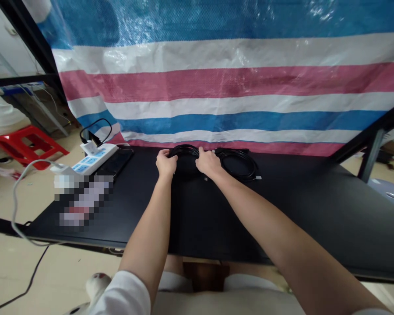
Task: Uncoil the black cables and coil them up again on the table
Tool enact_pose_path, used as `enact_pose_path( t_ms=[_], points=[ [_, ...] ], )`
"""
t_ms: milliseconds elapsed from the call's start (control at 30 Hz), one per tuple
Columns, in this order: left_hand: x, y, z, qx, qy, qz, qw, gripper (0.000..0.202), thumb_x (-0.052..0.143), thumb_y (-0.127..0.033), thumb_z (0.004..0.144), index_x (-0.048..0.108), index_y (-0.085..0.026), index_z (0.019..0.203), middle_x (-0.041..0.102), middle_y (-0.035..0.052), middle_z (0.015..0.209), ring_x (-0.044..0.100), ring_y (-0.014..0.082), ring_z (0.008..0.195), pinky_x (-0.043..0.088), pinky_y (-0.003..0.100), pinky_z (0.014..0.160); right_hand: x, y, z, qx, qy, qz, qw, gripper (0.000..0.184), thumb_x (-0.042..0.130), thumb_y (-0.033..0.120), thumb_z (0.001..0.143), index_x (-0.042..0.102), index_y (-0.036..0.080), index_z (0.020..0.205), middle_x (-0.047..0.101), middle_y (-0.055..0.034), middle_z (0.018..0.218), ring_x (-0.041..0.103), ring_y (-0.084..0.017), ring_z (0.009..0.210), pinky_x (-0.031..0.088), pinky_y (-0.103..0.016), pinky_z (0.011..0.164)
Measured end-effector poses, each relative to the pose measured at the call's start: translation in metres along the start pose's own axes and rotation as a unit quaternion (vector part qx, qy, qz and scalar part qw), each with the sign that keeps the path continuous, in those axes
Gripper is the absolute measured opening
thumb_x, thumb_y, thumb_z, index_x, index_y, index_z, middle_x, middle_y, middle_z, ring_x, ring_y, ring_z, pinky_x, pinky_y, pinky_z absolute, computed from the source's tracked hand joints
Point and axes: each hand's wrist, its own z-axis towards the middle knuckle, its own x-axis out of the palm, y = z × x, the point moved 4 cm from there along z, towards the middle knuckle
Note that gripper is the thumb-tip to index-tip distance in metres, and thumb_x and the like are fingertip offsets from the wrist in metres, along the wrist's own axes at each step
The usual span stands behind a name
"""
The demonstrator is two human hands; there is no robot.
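Note:
A coil of black cable (185, 152) lies at the far edge of the black table (282, 210). My left hand (166, 164) grips the coil's left side with curled fingers. My right hand (208, 162) grips its right side, fingers wrapped over the strands. A second black cable coil (239, 165) rests on the table just right of my right hand, with small white-tipped plugs near it.
A white power strip (93, 159) with a plugged-in charger and a dark phone (116, 162) lie at the table's left. A red stool (26, 144) stands on the floor at left. A striped tarp (230, 83) hangs behind the table.

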Motion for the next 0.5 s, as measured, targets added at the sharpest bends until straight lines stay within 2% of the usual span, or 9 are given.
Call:
enact_pose_path(
  t_ms=[67, 133, 233, 300, 367, 433, 500],
  points=[
    [0.001, -0.003, -0.002, 0.052, 0.025, 0.101, 0.993, 0.027, 0.061, -0.007, 0.066, 0.061, -0.019, 0.09, 0.068, 0.0117, 0.101, 0.063, 0.0271, 0.105, 0.045, 0.038, 0.092, 0.005, 0.002, 0.001, -0.001, 0.008, -0.033, 0.999, 0.044, 0.04, 0.011, 0.085, 0.056, 0.007, 0.126, 0.062, -0.0261, 0.116, 0.062, -0.031, 0.106, 0.048, -0.04, 0.083],
    [0.002, -0.003, -0.005, 0.061, 0.057, 0.198, 0.977, 0.034, 0.056, -0.005, 0.069, 0.064, -0.018, 0.099, 0.068, 0.0149, 0.105, 0.061, 0.0309, 0.109, 0.042, 0.044, 0.097, 0.009, 0.004, 0.001, -0.008, 0.0, -0.061, 0.998, 0.04, 0.04, 0.011, 0.085, 0.063, 0.006, 0.117, 0.061, -0.0266, 0.116, 0.061, -0.031, 0.105, 0.048, -0.04, 0.083],
    [0.003, -0.005, -0.011, 0.082, 0.061, 0.29, 0.951, 0.046, 0.052, -0.004, 0.071, 0.062, -0.016, 0.115, 0.064, 0.0191, 0.118, 0.055, 0.035, 0.118, 0.039, 0.051, 0.099, 0.013, 0.004, 0.001, -0.023, -0.049, -0.079, 0.995, 0.039, 0.044, 0.014, 0.083, 0.065, 0.008, 0.115, 0.055, -0.026, 0.124, 0.055, -0.033, 0.111, 0.048, -0.04, 0.08],
    [0.005, -0.009, -0.014, 0.148, 0.058, 0.301, 0.94, 0.051, 0.052, -0.005, 0.073, 0.059, -0.016, 0.122, 0.056, 0.019, 0.132, 0.048, 0.0343, 0.127, 0.039, 0.049, 0.102, 0.014, 0.004, 0.001, -0.049, -0.09, -0.072, 0.992, 0.043, 0.044, 0.013, 0.083, 0.062, 0.011, 0.122, 0.052, -0.0237, 0.126, 0.051, -0.033, 0.113, 0.048, -0.04, 0.081],
    [0.009, -0.011, -0.017, 0.198, 0.088, 0.31, 0.926, 0.049, 0.053, -0.006, 0.073, 0.061, -0.016, 0.12, 0.053, 0.0168, 0.136, 0.045, 0.0325, 0.13, 0.039, 0.044, 0.104, 0.016, 0.003, 0.002, -0.092, -0.106, -0.064, 0.988, 0.045, 0.041, 0.012, 0.084, 0.062, 0.015, 0.123, 0.056, -0.0197, 0.122, 0.05, -0.03, 0.113, 0.045, -0.04, 0.086],
    [0.012, -0.007, -0.017, 0.194, 0.126, 0.328, 0.916, 0.044, 0.052, -0.007, 0.074, 0.065, -0.016, 0.114, 0.058, 0.0158, 0.129, 0.05, 0.0318, 0.125, 0.042, 0.042, 0.102, 0.019, 0.001, 0.003, -0.119, -0.092, -0.062, 0.987, 0.041, 0.04, 0.013, 0.085, 0.067, 0.017, 0.116, 0.059, -0.0166, 0.117, 0.05, -0.029, 0.111, 0.042, -0.039, 0.092],
    [0.012, -0.004, -0.016, 0.167, 0.126, 0.337, 0.918, 0.043, 0.051, -0.007, 0.074, 0.066, -0.015, 0.113, 0.062, 0.0161, 0.122, 0.055, 0.0317, 0.118, 0.045, 0.042, 0.098, 0.02, -0.004, 0.005, -0.119, -0.071, -0.061, 0.988, 0.038, 0.041, 0.015, 0.085, 0.071, 0.016, 0.109, 0.061, -0.0155, 0.115, 0.05, -0.029, 0.111, 0.04, -0.039, 0.095]
  ],
)
